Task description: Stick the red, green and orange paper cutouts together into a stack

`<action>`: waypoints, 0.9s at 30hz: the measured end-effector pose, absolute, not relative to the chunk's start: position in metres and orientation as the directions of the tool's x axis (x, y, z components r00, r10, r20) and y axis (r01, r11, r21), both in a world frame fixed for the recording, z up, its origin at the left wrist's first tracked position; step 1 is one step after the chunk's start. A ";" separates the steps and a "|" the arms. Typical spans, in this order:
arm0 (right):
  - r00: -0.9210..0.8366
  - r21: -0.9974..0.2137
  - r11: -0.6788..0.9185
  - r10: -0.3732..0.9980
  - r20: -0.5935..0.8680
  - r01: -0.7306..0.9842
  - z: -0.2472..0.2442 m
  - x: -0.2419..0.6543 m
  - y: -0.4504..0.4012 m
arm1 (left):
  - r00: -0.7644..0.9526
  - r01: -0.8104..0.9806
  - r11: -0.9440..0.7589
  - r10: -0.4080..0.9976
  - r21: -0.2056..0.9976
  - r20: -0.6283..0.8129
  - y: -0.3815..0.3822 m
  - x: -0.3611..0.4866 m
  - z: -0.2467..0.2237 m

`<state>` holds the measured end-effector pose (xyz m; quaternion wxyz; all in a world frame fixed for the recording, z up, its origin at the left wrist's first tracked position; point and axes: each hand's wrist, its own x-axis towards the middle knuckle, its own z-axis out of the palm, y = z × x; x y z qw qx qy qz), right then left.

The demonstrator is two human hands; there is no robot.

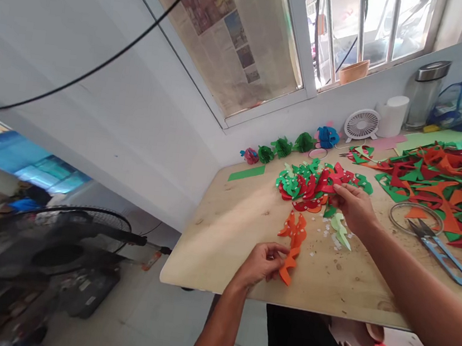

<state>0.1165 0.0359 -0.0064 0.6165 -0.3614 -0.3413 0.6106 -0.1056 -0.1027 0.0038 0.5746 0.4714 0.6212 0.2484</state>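
Note:
My left hand (262,264) is low over the near part of the table. Its thumb and fingers pinch the edge of an orange paper cutout (292,253), one of a short row of wavy orange pieces. Farther right, my right hand (353,207) has its thumb and forefinger closed on a red paper cutout (330,186) at the edge of a pile. Green and red cutouts (299,181) with small white squares on them make up that pile. Pale green cutouts (339,230) and white paper bits lie just below my right hand.
Blue-handled thread snips (442,252) rest across a round clear lid or ring (398,219) at right. Behind them spreads a heap of paper scraps (440,187). Folded paper ornaments (282,147), a small white fan (362,125) and a glass jar (426,99) line the wall.

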 end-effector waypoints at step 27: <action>-0.298 -0.908 -0.158 0.954 -0.038 -0.389 -0.005 0.107 0.023 | -0.207 0.351 -0.262 0.914 0.899 0.348 -0.011 -0.037 0.014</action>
